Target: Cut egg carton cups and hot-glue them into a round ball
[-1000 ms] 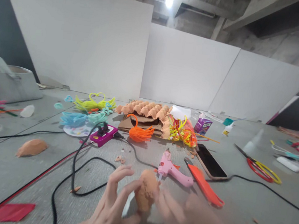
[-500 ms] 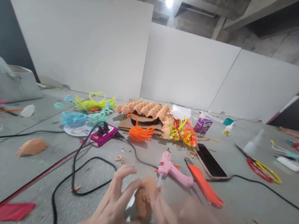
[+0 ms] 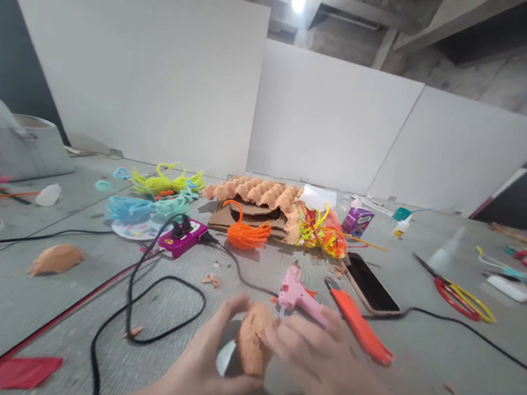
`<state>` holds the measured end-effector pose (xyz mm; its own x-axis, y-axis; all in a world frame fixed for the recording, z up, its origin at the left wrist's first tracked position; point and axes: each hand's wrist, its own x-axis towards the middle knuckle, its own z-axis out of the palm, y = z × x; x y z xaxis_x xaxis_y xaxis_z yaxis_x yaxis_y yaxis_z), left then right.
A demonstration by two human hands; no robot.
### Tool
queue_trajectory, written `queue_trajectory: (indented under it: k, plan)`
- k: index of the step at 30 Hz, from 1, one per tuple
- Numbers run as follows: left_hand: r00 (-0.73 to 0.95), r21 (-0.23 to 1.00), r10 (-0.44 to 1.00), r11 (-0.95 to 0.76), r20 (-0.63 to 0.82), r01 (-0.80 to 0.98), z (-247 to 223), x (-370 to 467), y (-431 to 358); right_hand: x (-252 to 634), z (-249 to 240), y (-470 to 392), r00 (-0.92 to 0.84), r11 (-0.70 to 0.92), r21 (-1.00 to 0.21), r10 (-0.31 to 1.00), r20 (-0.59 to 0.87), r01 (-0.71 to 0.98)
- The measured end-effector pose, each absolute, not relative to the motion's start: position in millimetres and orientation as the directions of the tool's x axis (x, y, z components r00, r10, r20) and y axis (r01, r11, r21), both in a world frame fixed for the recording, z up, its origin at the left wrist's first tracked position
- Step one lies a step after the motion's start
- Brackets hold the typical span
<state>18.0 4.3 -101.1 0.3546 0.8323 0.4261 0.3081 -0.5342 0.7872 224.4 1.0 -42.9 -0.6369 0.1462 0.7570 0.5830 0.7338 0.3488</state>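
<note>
Low in the middle, a tan, rounded piece of egg carton [image 3: 254, 339] with a rough, crinkled face is between my two hands. My left hand [image 3: 205, 361] grips it from the left, thumb along the bottom end and fingers at the top. Against its right side press the bent fingertips of my right hand [image 3: 314, 360], slightly blurred; what lies beneath them is hidden. Just beyond the right hand lies a pink glue gun [image 3: 297, 292], its handle partly covered by the fingers. A similar tan piece [image 3: 57, 259] rests on the table at left.
An orange utility knife [image 3: 363, 327], a phone [image 3: 373, 286] and scissors [image 3: 459, 298] lie to the right. Black cable [image 3: 132, 310] loops on the left from a purple power strip [image 3: 183, 239]. Behind are an egg tray [image 3: 264, 192] and an orange pipe-cleaner swan [image 3: 246, 233].
The tan piece has been turned so its crinkled face shows more. My right hand has shifted up over the glue gun's handle, and my left fingers have curled around the piece's top.
</note>
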Motion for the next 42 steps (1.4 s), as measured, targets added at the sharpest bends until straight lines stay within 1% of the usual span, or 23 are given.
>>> queue_trajectory:
  k: [2, 5, 8, 11, 15, 17, 19, 21, 23, 25, 28, 31, 38, 42]
  plan:
    - [0.345, 0.823, 0.844, -0.506, 0.411, 0.258, -99.0, 18.6, 5.1, 222.2, -40.1, -0.3, -0.615, 0.755, 0.303, 0.165, 0.771, 0.582]
    - [0.375, 0.882, 0.858, -0.437, 0.351, 0.175, -93.4, 18.9, 5.3, 218.5, -37.4, -1.9, -0.544, 0.767, 0.242, 0.162, 0.823, 0.595]
    - [0.388, 0.933, 0.865, -0.359, 0.318, 0.035, -93.0, 17.5, 6.1, 216.1, -37.0, -3.5, -0.524, 0.798, 0.215, 0.142, 0.84, 0.562]
    - [0.388, 0.963, 0.882, -0.253, 0.268, -0.089, -98.7, 15.0, 8.6, 215.7, -40.0, -3.4, -0.577, 0.825, 0.241, 0.122, 0.807, 0.511]
    - [0.359, 0.979, 0.912, -0.166, 0.197, -0.115, -104.7, 12.7, 11.7, 216.3, -46.2, -1.7, -0.625, 0.825, 0.293, 0.09, 0.775, 0.483]
    - [0.377, 0.98, 0.907, -0.145, 0.186, -0.136, -104.6, 12.8, 12.3, 216.5, -46.2, -2.0, -0.646, 0.823, 0.316, 0.08, 0.759, 0.473]
    - [0.407, 0.979, 0.895, -0.122, 0.179, -0.163, -103.0, 13.5, 12.7, 216.7, -42.4, -3.3, -0.656, 0.829, 0.31, 0.089, 0.749, 0.466]
    - [0.415, 0.978, 0.891, -0.125, 0.186, -0.169, -101.3, 14.3, 13.7, 216.8, -35.7, -4.9, -0.624, 0.843, 0.231, 0.149, 0.767, 0.486]
    - [0.418, 0.972, 0.883, -0.147, 0.211, -0.181, -100.6, 14.7, 15.1, 217.0, -28.9, -5.7, -0.576, 0.85, 0.107, 0.252, 0.778, 0.516]
    - [0.448, 0.963, 0.864, -0.134, 0.229, -0.233, -101.4, 15.1, 16.8, 217.1, -24.9, -5.4, -0.568, 0.852, 0.003, 0.346, 0.747, 0.523]
    - [0.489, 0.941, 0.842, -0.059, 0.226, -0.334, -104.1, 15.6, 18.3, 216.8, -25.6, -3.1, -0.624, 0.869, -0.069, 0.404, 0.669, 0.489]
    - [0.516, 0.929, 0.825, -0.029, 0.23, -0.368, -106.0, 16.0, 18.4, 215.1, -29.2, -1.0, -0.641, 0.881, -0.069, 0.391, 0.661, 0.467]
    - [0.545, 0.935, 0.808, -0.022, 0.225, -0.354, -104.9, 16.2, 18.6, 211.3, -28.6, -2.0, -0.613, 0.88, 0.015, 0.318, 0.724, 0.474]
    - [0.559, 0.936, 0.795, -0.031, 0.236, -0.352, -104.8, 16.1, 18.5, 210.2, -29.6, -2.6, -0.608, 0.882, -0.021, 0.342, 0.716, 0.472]
